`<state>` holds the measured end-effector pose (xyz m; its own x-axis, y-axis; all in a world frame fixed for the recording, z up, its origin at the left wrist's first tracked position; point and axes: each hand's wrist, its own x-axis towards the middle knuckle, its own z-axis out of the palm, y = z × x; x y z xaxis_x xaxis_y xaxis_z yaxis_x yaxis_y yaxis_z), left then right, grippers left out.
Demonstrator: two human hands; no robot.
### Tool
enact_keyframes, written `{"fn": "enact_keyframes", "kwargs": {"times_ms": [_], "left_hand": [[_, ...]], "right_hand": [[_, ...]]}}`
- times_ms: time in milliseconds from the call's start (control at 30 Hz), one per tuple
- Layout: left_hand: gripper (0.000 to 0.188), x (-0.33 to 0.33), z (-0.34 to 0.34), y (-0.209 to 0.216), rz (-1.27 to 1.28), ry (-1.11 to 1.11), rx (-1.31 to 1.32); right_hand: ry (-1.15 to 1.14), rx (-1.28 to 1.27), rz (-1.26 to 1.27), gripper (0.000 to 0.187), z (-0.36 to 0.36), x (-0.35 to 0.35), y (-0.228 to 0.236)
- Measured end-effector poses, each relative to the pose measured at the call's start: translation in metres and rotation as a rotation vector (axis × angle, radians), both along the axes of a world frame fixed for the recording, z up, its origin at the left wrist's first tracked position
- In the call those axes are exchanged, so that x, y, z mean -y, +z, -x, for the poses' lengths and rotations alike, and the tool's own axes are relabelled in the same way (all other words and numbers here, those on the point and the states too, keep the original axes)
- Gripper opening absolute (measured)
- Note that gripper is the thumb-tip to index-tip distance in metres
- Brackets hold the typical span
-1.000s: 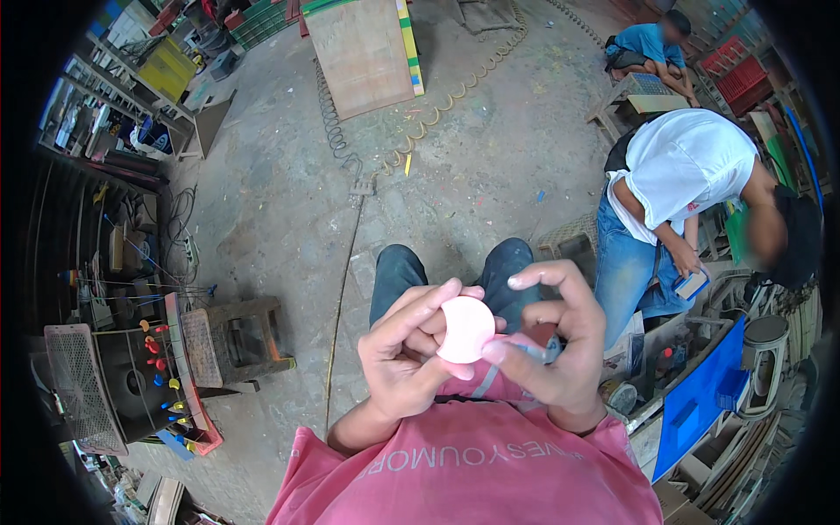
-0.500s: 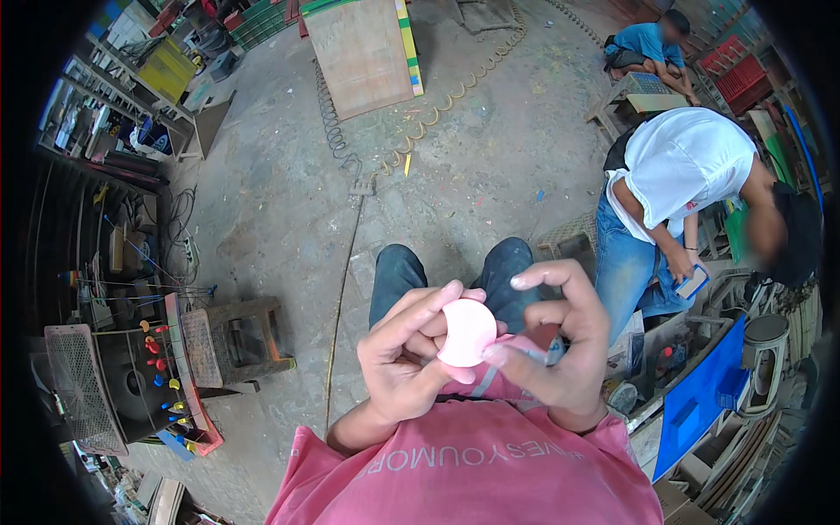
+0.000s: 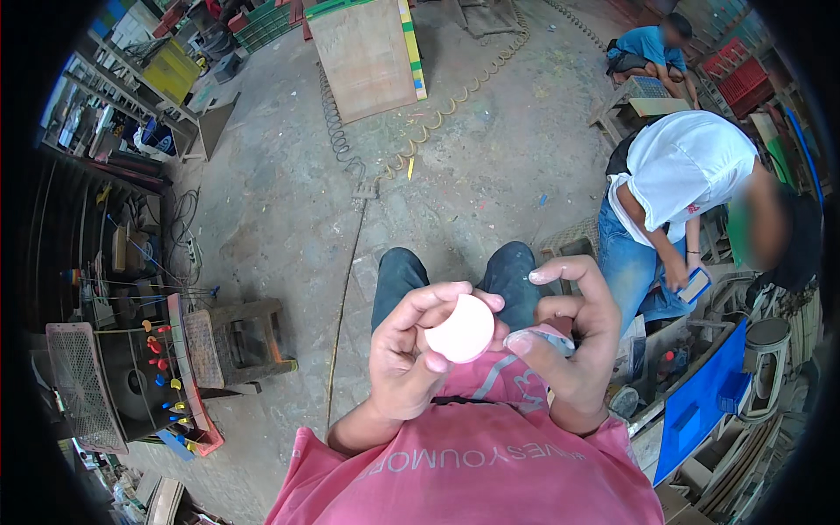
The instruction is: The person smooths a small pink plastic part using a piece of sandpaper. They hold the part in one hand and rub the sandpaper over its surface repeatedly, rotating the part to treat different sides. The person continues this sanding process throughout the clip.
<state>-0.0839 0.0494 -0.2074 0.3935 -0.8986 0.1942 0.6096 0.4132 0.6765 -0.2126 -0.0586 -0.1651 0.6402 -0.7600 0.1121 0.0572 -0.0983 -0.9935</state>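
My left hand (image 3: 398, 354) is closed around the rim of a pale pink disc (image 3: 462, 331), thumb below and fingers above. A curved notch is cut into the disc's upper-left edge, and its flat face is turned up. Just to the right, my right hand (image 3: 582, 337) pinches a small folded sheet (image 3: 553, 332), reddish-brown on one side and pale on the other, like sandpaper. Its thumb is near the disc's right edge, with a slight gap between, and its index finger is raised and curled. Both hands are above my lap.
A co-worker in a white shirt (image 3: 691, 171) bends at my right, holding a blue-edged block (image 3: 696, 285). Another person in blue (image 3: 647, 44) crouches farther back. A wooden stool (image 3: 236, 346) and a rack of coloured pieces (image 3: 184, 376) stand left. A coiled hose (image 3: 455, 101) crosses the floor.
The disc has turned in my left hand, its notch shifting from the left side to the upper left. My right hand, with the folded sheet, has drawn slightly away from it.
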Motion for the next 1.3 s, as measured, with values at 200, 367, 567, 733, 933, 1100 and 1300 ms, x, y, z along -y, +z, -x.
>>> {"fn": "enact_keyframes", "kwargs": {"times_ms": [200, 367, 567, 733, 933, 1100, 1300], "left_hand": [[0.06, 0.001, 0.001, -0.001, 0.0, 0.005, 0.051], [0.055, -0.001, 0.004, 0.003, -0.008, 0.141, 0.204], [0.056, -0.003, 0.002, -0.005, 0.035, 0.123, 0.285], [0.054, -0.003, 0.001, -0.006, 0.055, 0.082, 0.231], [0.055, -0.004, 0.004, -0.001, 0.026, 0.084, 0.2], [0.056, -0.003, 0.004, -0.006, 0.015, 0.083, 0.213], [0.056, 0.004, 0.005, -0.005, -0.03, 0.088, 0.133]], "right_hand": [[0.042, -0.04, 0.115, 0.051, 0.003, -0.001, 0.005], [0.135, -0.032, 0.33, 0.051, -0.008, -0.003, 0.009], [0.051, -0.026, 0.103, 0.05, -0.006, 0.003, 0.003], [0.026, -0.046, 0.078, 0.051, -0.006, -0.002, 0.003], [0.096, -0.026, 0.246, 0.053, -0.006, -0.011, 0.004], [0.042, -0.02, 0.119, 0.05, -0.005, 0.0, 0.0], [0.024, -0.011, 0.088, 0.049, -0.006, 0.004, -0.003]]}}
